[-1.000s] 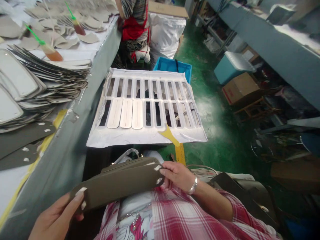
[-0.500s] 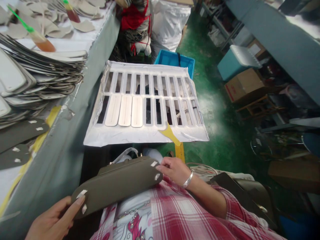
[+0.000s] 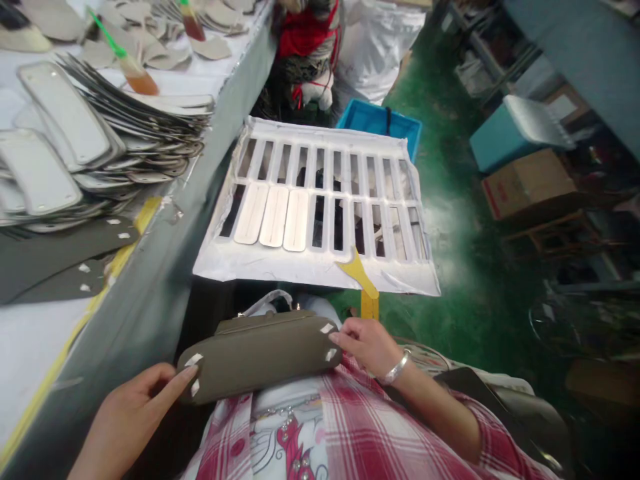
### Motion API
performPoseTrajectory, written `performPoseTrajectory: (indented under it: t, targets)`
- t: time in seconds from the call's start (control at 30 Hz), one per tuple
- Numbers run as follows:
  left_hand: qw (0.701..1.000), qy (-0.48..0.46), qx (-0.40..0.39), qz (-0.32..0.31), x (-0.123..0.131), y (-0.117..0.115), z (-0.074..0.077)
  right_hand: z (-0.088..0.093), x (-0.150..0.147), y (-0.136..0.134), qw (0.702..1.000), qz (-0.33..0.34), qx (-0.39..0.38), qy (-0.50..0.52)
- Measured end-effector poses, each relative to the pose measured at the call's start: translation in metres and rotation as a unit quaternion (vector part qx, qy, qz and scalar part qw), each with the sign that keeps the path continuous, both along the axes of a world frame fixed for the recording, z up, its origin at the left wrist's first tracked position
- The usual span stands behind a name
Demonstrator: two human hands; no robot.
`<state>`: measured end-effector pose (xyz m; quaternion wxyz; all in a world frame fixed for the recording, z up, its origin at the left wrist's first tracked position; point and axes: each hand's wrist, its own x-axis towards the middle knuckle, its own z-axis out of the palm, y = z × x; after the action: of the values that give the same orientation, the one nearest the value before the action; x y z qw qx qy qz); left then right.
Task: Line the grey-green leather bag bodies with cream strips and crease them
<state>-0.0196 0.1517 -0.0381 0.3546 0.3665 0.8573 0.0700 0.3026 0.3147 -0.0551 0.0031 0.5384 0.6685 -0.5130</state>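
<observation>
Low in the frame, just left of centre, an olive panel (image 3: 265, 360) lies aslant across the person's lap, its right end a little higher, with white tabs (image 3: 327, 329) in pairs near both rounded ends. The left hand (image 3: 137, 403) has the panel's left end between thumb and fingers, the thumb laid right by the tabs. At the other end the right hand (image 3: 367, 347) — a bracelet (image 3: 397, 367) on its wrist — has its fingers curled in and its thumb tip at the panel's edge, beside the tabs; whether it really grips there, I cannot tell. Behind the panel, and partly covered by it, sits an olive bag (image 3: 275, 323) with a clear strap (image 3: 270, 297). Across the middle of the frame stretches a white slotted rack (image 3: 280, 263), three pale strips (image 3: 273, 217) side by side over its lower row, and a yellow tool (image 3: 361, 273) at its front edge. Along the left runs a table (image 3: 43, 340): more olive pieces (image 3: 75, 257) lie on it, then heaped pale panels (image 3: 165, 127) and, farther up, two bottles with green nozzles (image 3: 137, 77). At top centre a person in a red apron (image 3: 303, 33) shows only in part — beside a blue tub (image 3: 367, 113) just beyond the rack.
</observation>
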Motion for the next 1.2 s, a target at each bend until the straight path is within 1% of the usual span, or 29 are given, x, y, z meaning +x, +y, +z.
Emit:
performPoseTrajectory:
  t: [0.07, 0.13, 0.2, 0.3, 0.47, 0.63, 0.73, 0.9, 1.0, 1.07, 1.13, 1.17, 1.2]
  targets:
    - [0.999, -0.03, 0.011, -0.011, 0.002, 0.002, 0.005, 0.002, -0.002, -0.001, 1.0, 0.008, -0.024, -0.002]
    - [0.997, -0.063, 0.047, -0.019, 0.003, 0.002, 0.009, 0.003, -0.004, 0.0, 0.998, 0.012, -0.054, -0.012]
    - [0.994, -0.075, 0.076, -0.017, 0.001, 0.002, 0.009, 0.001, -0.006, 0.002, 0.997, 0.014, -0.076, -0.025]
    - [0.993, -0.07, 0.094, -0.001, -0.004, 0.001, 0.007, -0.001, -0.01, 0.005, 0.995, 0.016, -0.089, -0.037]
    - [0.987, -0.106, 0.115, 0.025, -0.008, -0.003, 0.003, 0.004, -0.013, 0.005, 0.996, 0.024, -0.068, -0.046]
    - [0.979, -0.155, 0.129, 0.039, -0.01, -0.006, 0.002, 0.009, -0.017, 0.002, 0.995, 0.01, -0.086, -0.055]
    - [0.978, -0.152, 0.134, 0.043, -0.01, -0.006, 0.003, 0.012, -0.021, -0.002, 0.996, -0.005, -0.067, -0.05]
    - [0.984, -0.114, 0.129, 0.034, -0.01, -0.003, 0.004, 0.012, -0.023, -0.001, 0.997, 0.009, -0.051, -0.058]
    - [0.99, -0.088, 0.114, -0.002, -0.009, -0.003, 0.009, 0.015, -0.024, 0.001, 0.997, 0.007, -0.041, -0.07]
    - [0.993, -0.059, 0.084, -0.06, -0.008, -0.006, 0.016, 0.018, -0.024, 0.001, 0.996, 0.006, -0.048, -0.077]
    - [0.991, 0.002, 0.035, -0.129, -0.009, -0.006, 0.02, 0.019, -0.021, 0.001, 0.995, 0.015, -0.058, -0.073]
    - [0.986, 0.055, 0.016, -0.154, -0.01, -0.003, 0.021, 0.017, -0.02, 0.001, 0.996, 0.021, -0.048, -0.07]
    - [0.976, 0.114, 0.041, -0.179, -0.008, 0.002, 0.021, 0.015, -0.017, 0.003, 0.997, 0.022, -0.035, -0.068]
